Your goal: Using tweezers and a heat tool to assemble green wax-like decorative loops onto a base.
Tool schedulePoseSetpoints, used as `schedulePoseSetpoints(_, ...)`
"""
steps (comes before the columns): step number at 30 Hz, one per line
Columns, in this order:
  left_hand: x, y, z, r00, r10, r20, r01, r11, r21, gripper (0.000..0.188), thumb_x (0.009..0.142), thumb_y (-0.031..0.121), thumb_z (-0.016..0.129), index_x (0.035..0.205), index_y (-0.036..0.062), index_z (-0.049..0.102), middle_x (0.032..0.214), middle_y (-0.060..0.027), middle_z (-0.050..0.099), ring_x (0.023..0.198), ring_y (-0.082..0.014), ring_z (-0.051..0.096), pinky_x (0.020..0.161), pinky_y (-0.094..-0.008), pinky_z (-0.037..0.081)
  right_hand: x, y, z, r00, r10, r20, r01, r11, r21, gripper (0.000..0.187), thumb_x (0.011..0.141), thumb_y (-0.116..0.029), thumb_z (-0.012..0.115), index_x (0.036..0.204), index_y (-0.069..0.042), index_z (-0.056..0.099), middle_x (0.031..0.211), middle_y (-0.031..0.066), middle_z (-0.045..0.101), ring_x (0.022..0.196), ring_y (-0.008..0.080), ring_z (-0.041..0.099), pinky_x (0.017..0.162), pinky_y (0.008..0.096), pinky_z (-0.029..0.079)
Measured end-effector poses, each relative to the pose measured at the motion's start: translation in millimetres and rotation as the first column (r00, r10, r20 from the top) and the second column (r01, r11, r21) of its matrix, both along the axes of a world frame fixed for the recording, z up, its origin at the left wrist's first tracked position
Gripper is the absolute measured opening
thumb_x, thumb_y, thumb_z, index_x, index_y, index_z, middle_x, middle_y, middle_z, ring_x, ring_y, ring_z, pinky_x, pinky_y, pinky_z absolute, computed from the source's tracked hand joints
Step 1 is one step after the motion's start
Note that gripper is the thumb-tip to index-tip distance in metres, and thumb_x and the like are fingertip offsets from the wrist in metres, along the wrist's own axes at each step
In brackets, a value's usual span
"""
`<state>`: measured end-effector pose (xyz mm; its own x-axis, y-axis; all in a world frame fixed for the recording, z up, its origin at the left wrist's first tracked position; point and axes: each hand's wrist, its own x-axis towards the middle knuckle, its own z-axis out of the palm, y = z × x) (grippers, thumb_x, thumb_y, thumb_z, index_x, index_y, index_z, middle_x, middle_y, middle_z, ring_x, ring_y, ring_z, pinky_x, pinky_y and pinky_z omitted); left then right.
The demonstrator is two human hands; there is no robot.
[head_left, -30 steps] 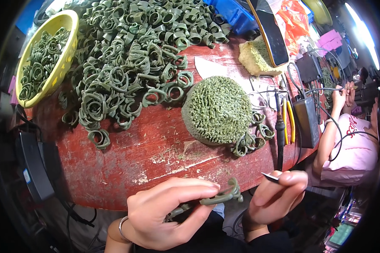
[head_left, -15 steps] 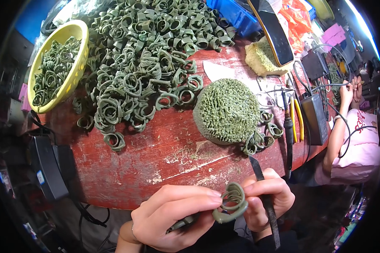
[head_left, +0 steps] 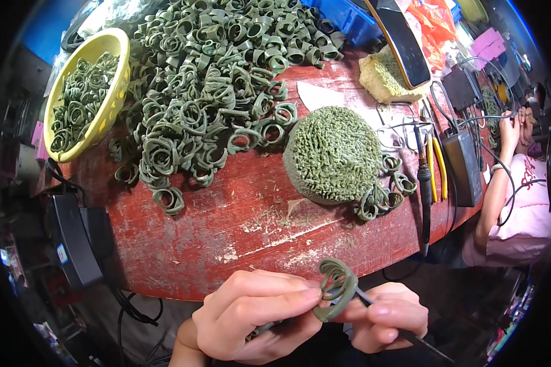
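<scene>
Between my left thumb and fingers I pinch a green, wax-like ring point(head_left: 337, 289) with coiled loops, held up in front of the table edge. My left hand point(head_left: 257, 315) also has something green tucked in its palm, mostly hidden by the fingers. My right hand point(head_left: 390, 318) is closed around a slim dark blade tool point(head_left: 415, 340). The tool's front end reaches the ring's right side, and its back end slants down to the right. Whether the tip touches the ring is hard to see.
Piled green rings point(head_left: 190, 110) cover the far left of the red table point(head_left: 214, 244). A yellow basket point(head_left: 123, 73) holds more. Around the round green-topped block point(head_left: 333, 156) lie several rings, a pen-like tool point(head_left: 423, 196) and yellow-handled pliers point(head_left: 439, 165). A phone point(head_left: 404, 49) leans on a foam block point(head_left: 382, 79). Another person point(head_left: 520, 202) sits right.
My right hand has turned the tool from upright, tip away from me, to slanting with its tip at the ring. The ring has tilted and risen slightly in my left hand.
</scene>
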<state>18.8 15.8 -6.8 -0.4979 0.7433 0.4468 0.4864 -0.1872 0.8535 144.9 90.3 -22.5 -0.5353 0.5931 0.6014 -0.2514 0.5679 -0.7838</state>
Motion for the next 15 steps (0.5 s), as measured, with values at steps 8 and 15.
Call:
schedulePoseSetpoints(8, -2, -6, 0, 0.992, -0.075, 0.102, 0.074, 0.997, 0.01, 0.026, 0.06, -0.013, 0.064, 0.078, -0.0043, 0.047, 0.072, -0.0125, 0.048, 0.056, -0.0201, 0.06, 0.05, -0.0272, 0.053, 2, 10, 8, 0.967, 0.216, 0.136, -0.219, 0.976, 0.006, 0.024, 0.083, -0.016, 0.051, 0.098, 0.002, 0.043, 0.063, 0.0125, 0.058, 0.046, 0.0169, 0.056, 0.041, 0.0266, 0.045)
schedulePoseSetpoints(15, -4, -3, 24, 0.986, -0.076, 0.151, 0.092, 0.99, -0.107, 0.029, 0.059, -0.007, 0.069, 0.085, -0.0023, 0.055, 0.083, -0.0164, 0.058, 0.073, -0.0217, 0.061, 0.059, -0.026, 0.05, 6, 9, 8, 0.983, -0.114, 0.146, 0.079, 0.971, 0.228, 0.027, 0.082, -0.009, 0.05, 0.104, 0.003, 0.04, 0.062, 0.0157, 0.058, 0.042, 0.0147, 0.052, 0.038, 0.0233, 0.043)
